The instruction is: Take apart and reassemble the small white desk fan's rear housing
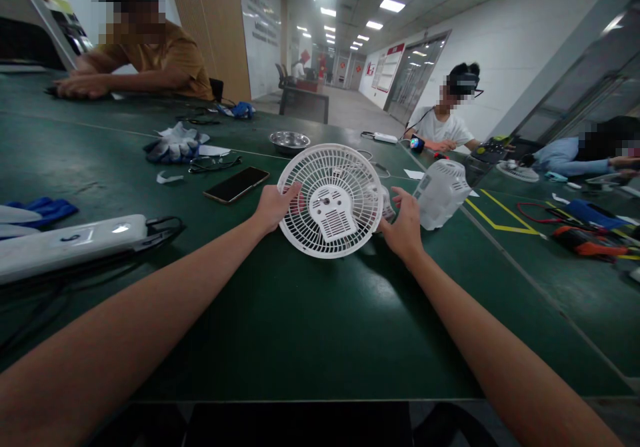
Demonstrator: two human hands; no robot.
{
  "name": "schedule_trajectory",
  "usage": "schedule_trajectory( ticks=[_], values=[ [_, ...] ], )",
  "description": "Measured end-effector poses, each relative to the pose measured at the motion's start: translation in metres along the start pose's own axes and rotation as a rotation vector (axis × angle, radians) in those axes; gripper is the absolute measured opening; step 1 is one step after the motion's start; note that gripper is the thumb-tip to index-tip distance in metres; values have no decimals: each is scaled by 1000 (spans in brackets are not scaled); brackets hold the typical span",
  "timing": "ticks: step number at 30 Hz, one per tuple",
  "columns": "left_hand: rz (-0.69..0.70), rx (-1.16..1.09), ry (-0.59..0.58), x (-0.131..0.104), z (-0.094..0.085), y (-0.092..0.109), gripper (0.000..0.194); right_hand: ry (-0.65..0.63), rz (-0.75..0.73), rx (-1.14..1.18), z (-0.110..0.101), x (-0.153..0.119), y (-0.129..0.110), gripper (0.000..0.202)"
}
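Observation:
A white round plastic fan grille (350, 233) stands tilted up in front of me, its solid hub with slots and screw holes facing me. My left hand (274, 207) grips its left rim, thumb on the near side and the other fingers behind the ribs. At the right rim is my right hand (404, 227), with fingers spread and the thumb at the edge; I cannot tell how firmly it touches. Part of something pale shows behind the rim there, too hidden to name. Just right of that hand stands a translucent white plastic housing (443, 193).
A phone (237, 185), a metal bowl (290, 141) and gloves (175, 145) lie beyond my left hand. A white power strip (75, 243) is at the left. Tools (590, 241) and yellow tape (505, 217) are at the right. Several people sit around the green table (310, 340).

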State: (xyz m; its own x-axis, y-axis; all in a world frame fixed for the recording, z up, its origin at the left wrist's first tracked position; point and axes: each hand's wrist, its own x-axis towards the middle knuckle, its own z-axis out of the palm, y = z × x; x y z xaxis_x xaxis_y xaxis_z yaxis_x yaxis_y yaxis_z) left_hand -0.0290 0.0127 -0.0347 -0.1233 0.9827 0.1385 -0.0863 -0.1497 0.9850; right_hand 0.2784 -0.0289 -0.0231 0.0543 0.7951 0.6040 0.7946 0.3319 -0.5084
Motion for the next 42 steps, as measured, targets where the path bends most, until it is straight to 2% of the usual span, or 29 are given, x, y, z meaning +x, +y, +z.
schedule_trajectory(
  ticks=[1, 3, 8, 10, 12, 15, 18, 20, 23, 25, 28, 30, 35, 37, 39, 42],
  values=[
    [6, -5, 12, 0, 1, 1, 33, -26, 19, 94, 0, -3, -7, 57],
    [18, -19, 44, 0, 1, 0, 36, -165, 119, 344, 5, -12, -23, 43],
    [75, -51, 63, 1, 0, -5, 39, -588, 434, 875, 23, -40, -63, 52],
    [87, -61, 67, 1, -1, -6, 40, -688, 496, 1018, 25, -46, -73, 52],
    [92, -49, 71, 2, -1, -7, 40, -710, 521, 1104, 26, -48, -78, 50],
    [114, -42, 42, 5, -1, -11, 41, -616, 528, 1153, 26, -46, -79, 46],
    [88, -142, -46, 10, 2, -15, 36, -409, 485, 1108, 24, -41, -73, 46],
    [7, -232, -111, 11, 4, -14, 31, -301, 406, 984, 19, -37, -68, 51],
    [-143, -336, -131, 8, 2, -4, 28, -207, 264, 750, 10, -32, -61, 62],
    [-257, -380, -182, 6, -3, 4, 41, -155, 197, 635, 4, -32, -58, 67],
    [-396, -370, -284, 4, -11, 11, 62, -152, 97, 502, 1, -33, -55, 74],
    [-449, -366, -318, 5, -15, 11, 61, -178, 19, 396, 1, -34, -53, 79],
    [-537, -395, -359, 11, -14, 3, 19, -302, -78, 214, 2, -31, -52, 80],
    [-548, -392, -348, 12, -14, 2, 14, -348, -129, 195, 0, -26, -49, 74],
    [-545, -386, -333, 12, -14, 1, 14, -314, -192, 165, -4, -20, -41, 65],
    [-542, -381, -315, 12, -15, 1, 15, -123, -191, 52, -10, -9, -20, 55]
  ],
)
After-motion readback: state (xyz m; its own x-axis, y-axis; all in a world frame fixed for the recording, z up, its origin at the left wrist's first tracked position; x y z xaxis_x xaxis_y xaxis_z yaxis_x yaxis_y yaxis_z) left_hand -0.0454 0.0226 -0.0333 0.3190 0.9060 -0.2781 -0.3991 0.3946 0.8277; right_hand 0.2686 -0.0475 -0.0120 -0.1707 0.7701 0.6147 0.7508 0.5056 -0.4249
